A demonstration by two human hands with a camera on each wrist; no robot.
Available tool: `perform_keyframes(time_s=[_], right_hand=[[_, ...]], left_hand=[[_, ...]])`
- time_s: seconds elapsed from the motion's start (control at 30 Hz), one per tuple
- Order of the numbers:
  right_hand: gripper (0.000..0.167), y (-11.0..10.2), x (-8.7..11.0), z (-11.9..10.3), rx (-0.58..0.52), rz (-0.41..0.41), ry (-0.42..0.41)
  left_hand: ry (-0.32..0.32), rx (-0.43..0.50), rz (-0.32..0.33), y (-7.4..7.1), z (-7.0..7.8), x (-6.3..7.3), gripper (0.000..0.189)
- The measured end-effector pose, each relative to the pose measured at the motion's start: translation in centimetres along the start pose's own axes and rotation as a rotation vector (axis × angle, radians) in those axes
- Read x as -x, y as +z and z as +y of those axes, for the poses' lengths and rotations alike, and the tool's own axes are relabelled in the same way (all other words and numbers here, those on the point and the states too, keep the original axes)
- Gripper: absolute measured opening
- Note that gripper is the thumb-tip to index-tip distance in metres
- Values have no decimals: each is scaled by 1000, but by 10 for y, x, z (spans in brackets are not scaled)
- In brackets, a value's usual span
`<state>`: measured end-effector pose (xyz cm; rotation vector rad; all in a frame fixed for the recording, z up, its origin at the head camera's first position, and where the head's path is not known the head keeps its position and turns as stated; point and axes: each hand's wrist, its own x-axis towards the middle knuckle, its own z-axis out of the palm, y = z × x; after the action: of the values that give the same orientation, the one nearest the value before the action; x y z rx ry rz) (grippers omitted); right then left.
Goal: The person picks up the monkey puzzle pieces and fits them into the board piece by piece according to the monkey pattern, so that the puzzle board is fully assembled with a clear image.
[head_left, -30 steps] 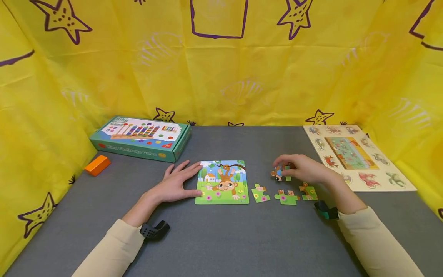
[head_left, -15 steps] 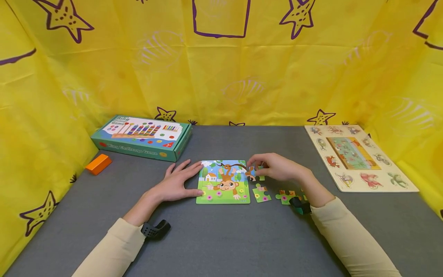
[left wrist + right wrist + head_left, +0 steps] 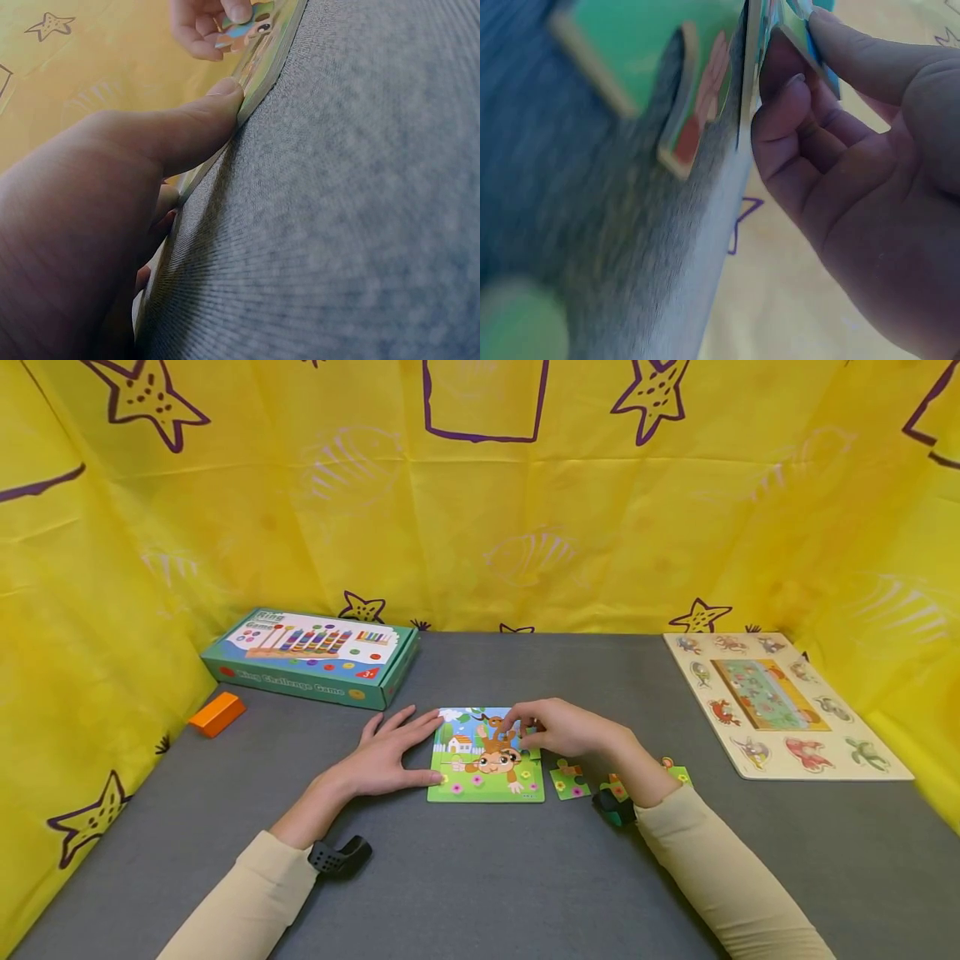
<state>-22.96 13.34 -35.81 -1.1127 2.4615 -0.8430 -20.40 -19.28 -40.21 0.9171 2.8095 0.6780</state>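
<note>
My right hand (image 3: pixel 566 727) pinches a jigsaw piece (image 3: pixel 238 31) between thumb and fingers, over the right half of the square monkey puzzle board (image 3: pixel 459 787). In the right wrist view the piece (image 3: pixel 825 64) is tilted, and whether it touches the board is unclear. My left hand (image 3: pixel 378 762) rests with spread fingers along the board's left edge. Its thumb (image 3: pixel 199 127) lies on the near left part of the board. Right of the board lie loose pieces: one with a yellow flower (image 3: pixel 570 780), and others partly hidden behind my right wrist.
A green Ring Challenge Game box (image 3: pixel 311 658) lies at the back left, with an orange block (image 3: pixel 217 714) in front of it. At the back right lies a wooden sea-animal board (image 3: pixel 787 706). Yellow patterned cloth (image 3: pixel 480 552) surrounds the table.
My right hand has carried the piece leftward from the loose pieces to over the board's right half. My left hand has stayed at the board's left edge.
</note>
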Motion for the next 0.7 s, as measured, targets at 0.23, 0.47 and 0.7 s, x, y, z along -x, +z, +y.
perform_keyframes(time_s=[0.23, 0.47, 0.7], right_hand=[[24, 4, -6, -2, 23, 15, 25], [22, 7, -9, -3, 31, 10, 35], [22, 9, -7, -4, 55, 26, 44]], left_hand=[[2, -7, -1, 0, 0, -1, 91], [1, -9, 6, 0, 0, 0, 91], [2, -7, 4, 0, 1, 0, 91]])
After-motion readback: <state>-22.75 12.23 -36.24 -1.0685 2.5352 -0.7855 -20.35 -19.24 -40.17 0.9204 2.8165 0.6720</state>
